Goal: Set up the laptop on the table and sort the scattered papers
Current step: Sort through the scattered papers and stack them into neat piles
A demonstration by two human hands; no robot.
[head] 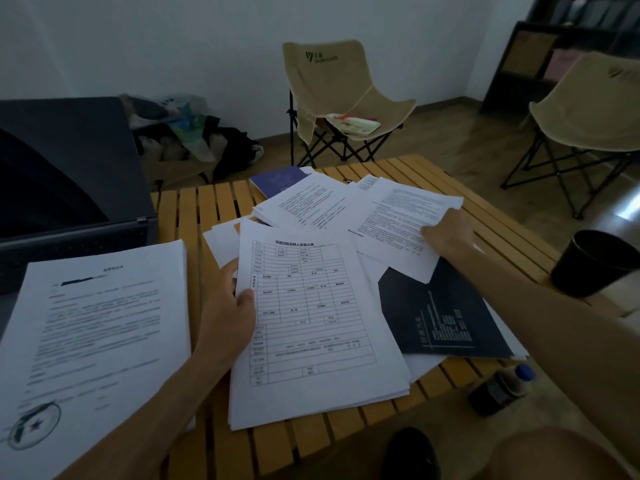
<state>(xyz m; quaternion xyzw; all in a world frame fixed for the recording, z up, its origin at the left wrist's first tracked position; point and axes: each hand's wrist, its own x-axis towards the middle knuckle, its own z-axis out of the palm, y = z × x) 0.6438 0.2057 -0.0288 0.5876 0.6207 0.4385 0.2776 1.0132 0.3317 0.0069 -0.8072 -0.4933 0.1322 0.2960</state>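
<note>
Two hands (227,317) seemingly gripping papers (311,327).

slatted table (194,216) | laptop (69,188) | scattered papers (346,209) | dark booklet (450,317)

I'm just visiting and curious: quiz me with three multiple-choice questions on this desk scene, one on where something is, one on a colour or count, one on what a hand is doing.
1. Where is the laptop?
A. at the table's far left
B. on a chair
C. on the floor

2. How many folding chairs stand beyond the table?
A. none
B. two
C. four

3. What is the left hand doing?
A. hanging idle
B. gripping the form stack
C. typing

Answers:
1 A, it sits open by the left edge, behind the stamped paper pile.
2 B, one beige chair faces the table and another stands at right.
3 B, its thumb lies on the top sheet and its fingers curl behind the stack's edge.
</note>
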